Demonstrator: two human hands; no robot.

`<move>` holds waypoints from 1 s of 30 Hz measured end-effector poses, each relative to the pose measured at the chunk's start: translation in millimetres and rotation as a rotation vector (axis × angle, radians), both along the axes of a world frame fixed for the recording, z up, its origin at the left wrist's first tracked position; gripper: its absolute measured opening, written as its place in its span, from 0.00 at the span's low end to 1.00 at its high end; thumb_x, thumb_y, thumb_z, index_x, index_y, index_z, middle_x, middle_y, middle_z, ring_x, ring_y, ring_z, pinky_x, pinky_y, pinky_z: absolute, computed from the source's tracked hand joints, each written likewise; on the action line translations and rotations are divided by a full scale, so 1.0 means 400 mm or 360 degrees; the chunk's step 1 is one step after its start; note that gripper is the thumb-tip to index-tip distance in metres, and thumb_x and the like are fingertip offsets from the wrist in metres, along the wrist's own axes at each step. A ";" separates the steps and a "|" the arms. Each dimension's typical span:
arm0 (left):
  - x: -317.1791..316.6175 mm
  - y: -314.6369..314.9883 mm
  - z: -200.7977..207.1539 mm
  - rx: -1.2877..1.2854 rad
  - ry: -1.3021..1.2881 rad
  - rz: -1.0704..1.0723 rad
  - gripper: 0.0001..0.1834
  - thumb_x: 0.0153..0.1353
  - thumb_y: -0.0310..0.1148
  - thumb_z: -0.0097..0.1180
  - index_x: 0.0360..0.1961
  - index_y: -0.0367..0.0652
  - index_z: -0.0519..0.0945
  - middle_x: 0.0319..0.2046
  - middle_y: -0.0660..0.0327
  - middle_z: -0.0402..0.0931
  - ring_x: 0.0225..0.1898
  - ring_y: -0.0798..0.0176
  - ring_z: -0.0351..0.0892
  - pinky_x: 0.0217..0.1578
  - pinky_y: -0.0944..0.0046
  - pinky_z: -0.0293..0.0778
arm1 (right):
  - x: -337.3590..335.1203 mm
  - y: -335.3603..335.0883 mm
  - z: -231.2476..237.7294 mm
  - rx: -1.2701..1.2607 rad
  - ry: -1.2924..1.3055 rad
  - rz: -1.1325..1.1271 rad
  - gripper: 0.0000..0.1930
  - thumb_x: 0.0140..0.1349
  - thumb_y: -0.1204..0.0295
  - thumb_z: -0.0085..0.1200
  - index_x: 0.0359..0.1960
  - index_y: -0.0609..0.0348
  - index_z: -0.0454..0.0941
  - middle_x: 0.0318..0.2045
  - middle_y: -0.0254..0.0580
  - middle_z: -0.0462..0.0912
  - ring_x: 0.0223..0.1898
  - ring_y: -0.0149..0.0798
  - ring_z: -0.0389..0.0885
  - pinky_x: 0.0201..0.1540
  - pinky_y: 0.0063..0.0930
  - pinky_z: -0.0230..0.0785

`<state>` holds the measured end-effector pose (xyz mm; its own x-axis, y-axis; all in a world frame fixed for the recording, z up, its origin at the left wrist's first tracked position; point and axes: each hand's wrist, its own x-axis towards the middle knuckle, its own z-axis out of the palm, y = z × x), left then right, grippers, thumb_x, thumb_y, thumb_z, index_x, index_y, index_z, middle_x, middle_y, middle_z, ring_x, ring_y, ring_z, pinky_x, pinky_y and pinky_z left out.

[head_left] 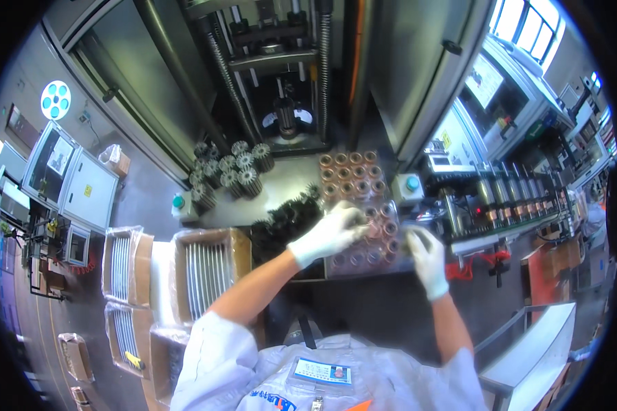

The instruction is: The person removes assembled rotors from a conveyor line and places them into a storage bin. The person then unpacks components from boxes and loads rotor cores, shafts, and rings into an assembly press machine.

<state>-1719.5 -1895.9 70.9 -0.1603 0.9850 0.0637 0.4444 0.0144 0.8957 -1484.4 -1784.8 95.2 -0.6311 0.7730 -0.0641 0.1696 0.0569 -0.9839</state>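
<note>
My left hand [332, 233], in a white glove, reaches over a block of copper-coloured ring-shaped parts [347, 186] set in rows. Its fingers are curled in together above the middle rows; whatever is between them is hidden. My right hand [428, 260], also gloved, is off the right side of the block near its front, fingers bent and blurred by motion. The front rows [356, 258] look hazy, as if under a clear film. Left of them, dark parts [288, 218] lie heaped near my left wrist.
Slotted metal cores [244, 171] stand on the metal worktop [284, 179] before a press [286, 123]. Green buttons on boxes [178, 202] [411, 183] flank it. Cartons of metal shafts [209, 274] stand left. A row of cylinders [504, 195] lies right, and a white-topped cart [538, 349] stands front right.
</note>
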 end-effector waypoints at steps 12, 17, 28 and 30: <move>-0.293 -0.398 0.008 0.0141 -0.1275 0.1174 0.10 0.64 0.28 0.64 0.42 0.32 0.82 0.37 0.58 0.84 0.38 0.66 0.85 0.44 0.65 0.83 | -1.093 0.245 -0.147 0.0420 -0.0236 0.0340 0.46 0.49 0.60 0.73 0.67 0.65 0.63 0.54 0.56 0.80 0.54 0.51 0.81 0.57 0.37 0.71; -0.363 -0.373 -0.033 0.0142 -0.0901 0.1279 0.14 0.66 0.35 0.64 0.44 0.33 0.82 0.36 0.60 0.84 0.37 0.68 0.82 0.44 0.67 0.79 | -1.160 0.200 -0.097 0.0276 0.0235 0.0196 0.34 0.51 0.64 0.71 0.57 0.62 0.69 0.48 0.49 0.83 0.48 0.46 0.83 0.53 0.36 0.73; -0.557 0.108 -0.064 0.0434 0.1252 0.1095 0.08 0.63 0.35 0.60 0.39 0.44 0.78 0.38 0.49 0.74 0.35 0.43 0.77 0.33 0.47 0.74 | -0.515 0.163 0.000 0.0870 -0.0487 0.0884 0.32 0.54 0.51 0.64 0.51 0.63 0.70 0.38 0.56 0.82 0.41 0.52 0.82 0.47 0.41 0.74; -0.604 0.163 -0.089 0.0372 0.1530 0.1043 0.08 0.64 0.36 0.60 0.39 0.46 0.78 0.37 0.49 0.74 0.33 0.42 0.77 0.30 0.46 0.74 | -0.334 0.198 0.013 0.0800 -0.0894 0.0799 0.39 0.54 0.48 0.63 0.61 0.62 0.67 0.46 0.63 0.81 0.49 0.57 0.81 0.51 0.45 0.72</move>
